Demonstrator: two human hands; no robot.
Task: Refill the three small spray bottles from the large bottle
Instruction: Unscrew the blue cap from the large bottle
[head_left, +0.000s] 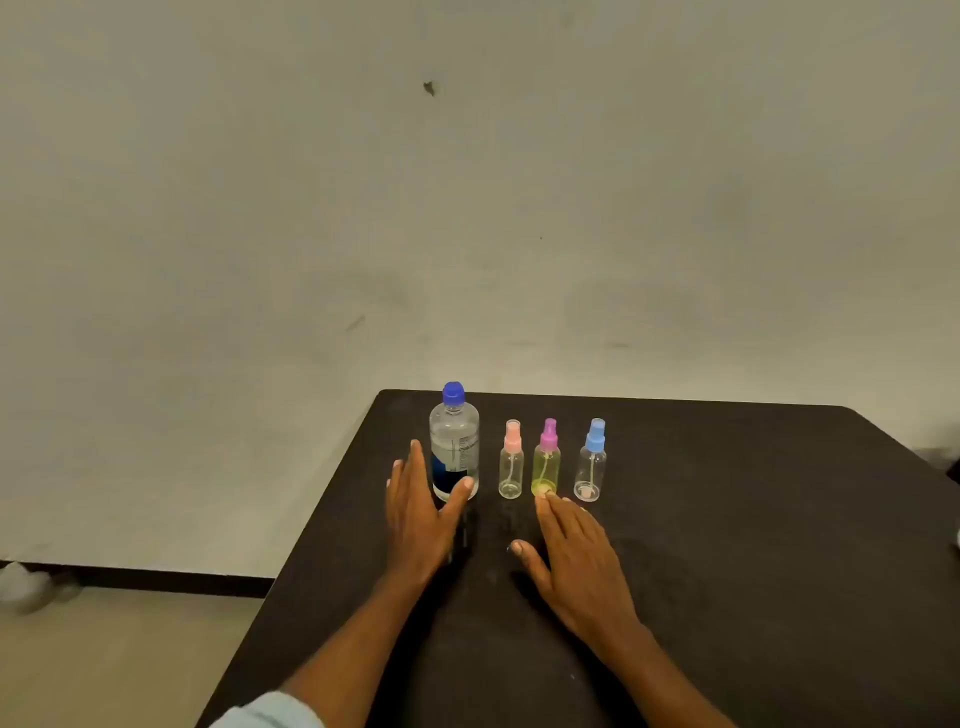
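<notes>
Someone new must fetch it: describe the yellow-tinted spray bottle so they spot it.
On the black table, four bottles stand in a row. The yellow-tinted spray bottle is the middle of three small ones beside the large water bottle. Only its body is yellow-green, under a magenta top.

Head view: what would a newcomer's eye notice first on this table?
Four upright bottles stand in a row on the black table: the large bottle at left, then the pink sprayer, magenta sprayer and blue sprayer. The left hand and right hand are open before them.
</notes>
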